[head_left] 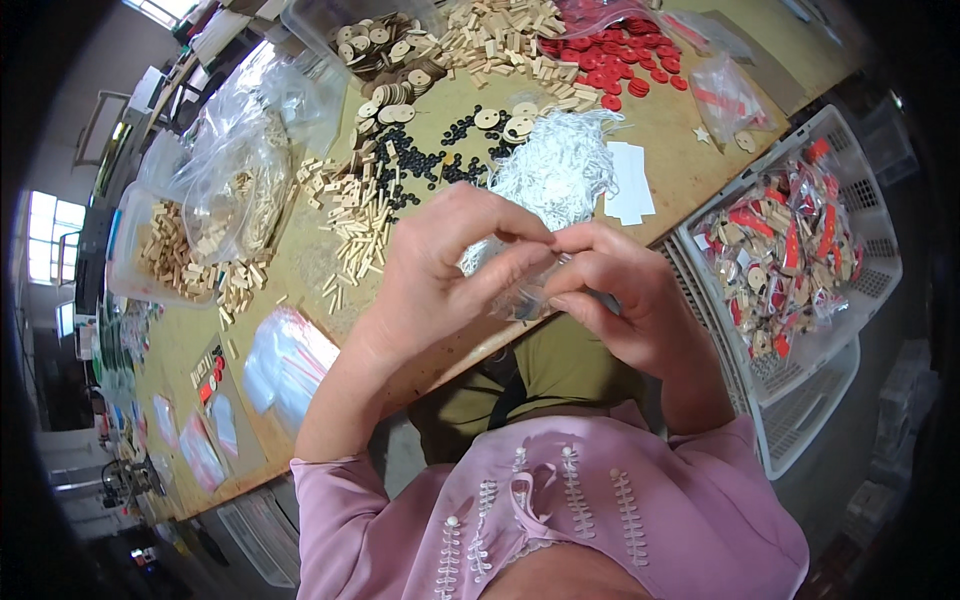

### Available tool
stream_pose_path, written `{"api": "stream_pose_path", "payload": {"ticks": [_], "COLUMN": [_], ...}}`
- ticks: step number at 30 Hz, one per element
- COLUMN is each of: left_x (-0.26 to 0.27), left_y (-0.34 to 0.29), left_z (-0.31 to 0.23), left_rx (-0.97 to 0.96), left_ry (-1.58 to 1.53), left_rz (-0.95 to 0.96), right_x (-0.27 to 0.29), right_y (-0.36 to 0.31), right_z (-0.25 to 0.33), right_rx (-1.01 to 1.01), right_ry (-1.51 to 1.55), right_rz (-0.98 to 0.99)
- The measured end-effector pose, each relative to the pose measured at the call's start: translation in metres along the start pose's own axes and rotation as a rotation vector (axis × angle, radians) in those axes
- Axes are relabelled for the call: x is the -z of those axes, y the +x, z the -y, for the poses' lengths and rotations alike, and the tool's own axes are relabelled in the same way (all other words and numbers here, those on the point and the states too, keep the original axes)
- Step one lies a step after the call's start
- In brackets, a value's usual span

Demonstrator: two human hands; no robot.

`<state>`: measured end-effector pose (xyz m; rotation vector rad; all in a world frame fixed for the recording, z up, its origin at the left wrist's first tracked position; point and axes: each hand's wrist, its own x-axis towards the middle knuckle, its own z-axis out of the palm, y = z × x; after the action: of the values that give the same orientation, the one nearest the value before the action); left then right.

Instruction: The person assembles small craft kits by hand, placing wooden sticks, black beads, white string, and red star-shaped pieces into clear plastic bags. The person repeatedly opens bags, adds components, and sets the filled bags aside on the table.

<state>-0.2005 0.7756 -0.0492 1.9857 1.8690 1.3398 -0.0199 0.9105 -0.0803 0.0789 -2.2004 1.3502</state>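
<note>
At the table's near edge, my left hand (445, 260) and my right hand (630, 290) meet with thumbs and fingers pinched together. Between them is a small clear plastic bag (520, 302), gripped by its upper edge. Some dark bits show through the plastic, too small to make out. Just beyond my fingers lies a heap of white strings (560, 165), partly hidden by my hands. Small black rings (410, 160) are scattered to its left, and loose wooden sticks (360, 245) lie nearer my left wrist.
Wooden discs (395, 95), wooden blocks (500, 45) and red discs (615, 65) are heaped at the back. Flat clear bags (290, 360) lie left of my forearm. At right, a white crate (878, 235) holds many filled bags (780, 260). A plastic tub (125, 265) stands far left.
</note>
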Motion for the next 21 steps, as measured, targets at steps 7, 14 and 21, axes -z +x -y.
{"api": "stream_pose_path", "payload": {"ticks": [7, 14, 21], "left_x": [0.007, -0.006, -0.009], "left_y": [0.039, 0.1, 0.127], "left_z": [0.088, 0.221, 0.252], "left_rx": [0.403, 0.174, 0.194], "left_ry": [0.095, 0.653, 0.596], "left_rz": [-0.052, 0.165, 0.314], "right_x": [0.022, 0.042, 0.059], "right_y": [-0.011, -0.025, -0.028], "right_z": [0.005, 0.019, 0.013], "right_rx": [-0.018, -0.185, -0.247], "right_ry": [-0.127, -0.113, -0.184], "right_rz": [-0.071, -0.118, -0.171]}}
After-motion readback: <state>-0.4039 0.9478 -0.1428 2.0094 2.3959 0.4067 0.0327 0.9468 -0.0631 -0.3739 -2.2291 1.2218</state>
